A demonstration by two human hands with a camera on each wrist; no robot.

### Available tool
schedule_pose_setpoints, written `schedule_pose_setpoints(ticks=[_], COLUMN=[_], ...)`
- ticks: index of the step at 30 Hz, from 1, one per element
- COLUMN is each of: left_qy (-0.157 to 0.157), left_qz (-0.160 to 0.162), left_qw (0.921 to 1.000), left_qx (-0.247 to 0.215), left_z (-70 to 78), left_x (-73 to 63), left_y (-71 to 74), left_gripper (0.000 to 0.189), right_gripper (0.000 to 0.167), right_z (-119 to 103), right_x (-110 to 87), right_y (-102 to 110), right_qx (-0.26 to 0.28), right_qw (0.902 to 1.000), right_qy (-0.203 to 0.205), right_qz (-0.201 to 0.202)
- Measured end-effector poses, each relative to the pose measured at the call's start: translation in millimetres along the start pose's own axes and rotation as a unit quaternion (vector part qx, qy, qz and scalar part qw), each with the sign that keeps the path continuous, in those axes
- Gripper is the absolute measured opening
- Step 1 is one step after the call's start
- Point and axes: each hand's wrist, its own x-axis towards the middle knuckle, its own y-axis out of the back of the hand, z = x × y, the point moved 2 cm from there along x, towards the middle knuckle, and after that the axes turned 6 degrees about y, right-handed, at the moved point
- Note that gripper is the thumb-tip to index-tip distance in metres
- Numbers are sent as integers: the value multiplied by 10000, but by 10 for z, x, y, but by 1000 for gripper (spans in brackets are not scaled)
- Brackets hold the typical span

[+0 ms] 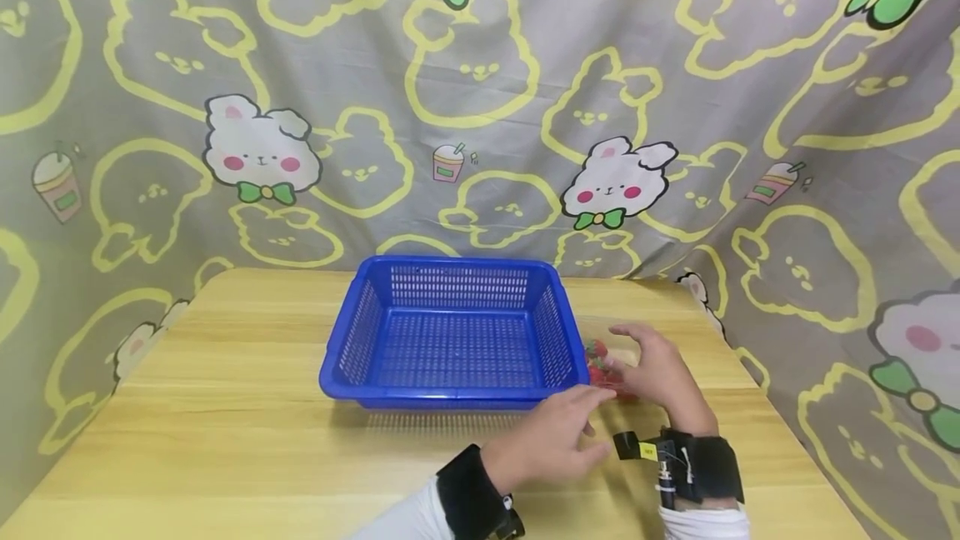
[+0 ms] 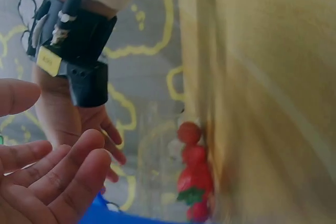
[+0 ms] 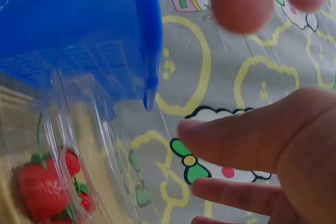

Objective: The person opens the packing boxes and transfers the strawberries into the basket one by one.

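A clear plastic box [image 3: 105, 129] holding red strawberries [image 1: 596, 348] with green leaves stands on the table against the right side of a blue plastic basket [image 1: 454, 394]. My right hand [image 1: 660, 369] hovers over and beside the box, fingers spread and loosely bent, gripping nothing. Just in front of the basket's near right corner is my left hand [image 1: 551, 440], its fingers extended and its thumb apart. It holds nothing. Low in the left wrist view, more strawberries [image 2: 194, 179] show through the see-through wall. The head view shows no contents in the basket.
The wooden table [image 1: 225, 432] spreads left of and in front of the basket. A grey cloth [image 1: 360, 65] with yellow cartoon outlines hangs behind the table and along both sides. Both wrists wear black straps with small cameras.
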Motion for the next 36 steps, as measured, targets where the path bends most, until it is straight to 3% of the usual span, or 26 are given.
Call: schedule_pose_setpoints(ticks=[7, 15, 27, 36], left_qy=[369, 609, 1082, 1094], left_qz=[-360, -561, -951, -972], left_qw=[9974, 9924, 9871, 9882], left_qx=[494, 905, 702, 458], left_z=[-14, -58, -77, -123], left_x=[125, 261, 301, 301], left_y=[-143, -217, -352, -429], left_gripper=[60, 64, 68, 66], right_gripper=[59, 64, 67, 67], right_z=[140, 180, 295, 354], right_x=[6, 77, 28, 10], right_y=[-35, -68, -146, -170], right_qx=[102, 167, 347, 220], right_qw=[9990, 9983, 9959, 9978], right_qy=[7, -134, -479, -244], right_qz=[-430, -543, -684, -572])
